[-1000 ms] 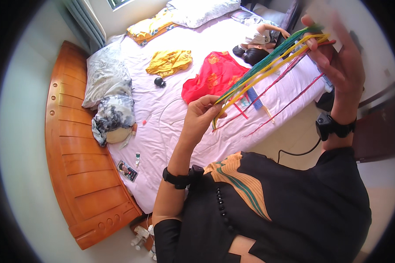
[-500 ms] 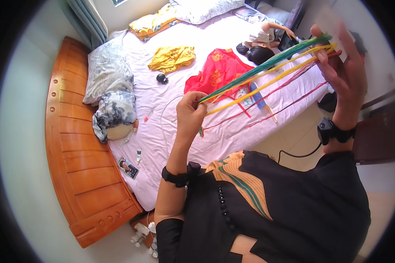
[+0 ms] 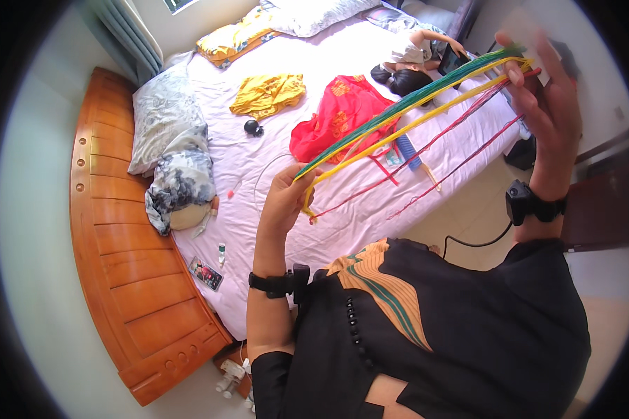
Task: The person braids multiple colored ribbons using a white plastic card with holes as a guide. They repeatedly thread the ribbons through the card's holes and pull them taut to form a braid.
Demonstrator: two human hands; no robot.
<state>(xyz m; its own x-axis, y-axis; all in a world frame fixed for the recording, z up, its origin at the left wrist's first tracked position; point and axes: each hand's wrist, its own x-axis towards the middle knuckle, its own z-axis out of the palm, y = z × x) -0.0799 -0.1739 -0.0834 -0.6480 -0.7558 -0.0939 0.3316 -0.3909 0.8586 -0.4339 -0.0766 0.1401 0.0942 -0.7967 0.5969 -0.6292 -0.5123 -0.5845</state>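
Observation:
A long bundle of green, yellow and red threads (image 3: 398, 110) is stretched slantwise between my two hands above the bed. My left hand (image 3: 281, 202) pinches the green and yellow strands at their lower left end; a yellow tail with a red tip hangs below its fingers. Higher up on the right, my right hand (image 3: 548, 105) grips the other end between thumb and fingers, while its blurred upper fingers point upward. Two red strands sag below the yellow ones, and the lower one trails off short of my left hand.
A bed (image 3: 251, 209) with a wooden headboard (image 3: 133, 258) lies beneath. On it are a red cloth (image 3: 335, 119), a yellow cloth (image 3: 269, 94), a blue comb-like thing (image 3: 407, 151), a phone (image 3: 206, 274) and pillows (image 3: 164, 115). A person (image 3: 405, 66) lies at the far right with a tablet.
My left hand has slid left and slightly down, drawing the green and yellow threads out longer. My right hand stays nearly in place, gripping its end. The view has shifted slightly.

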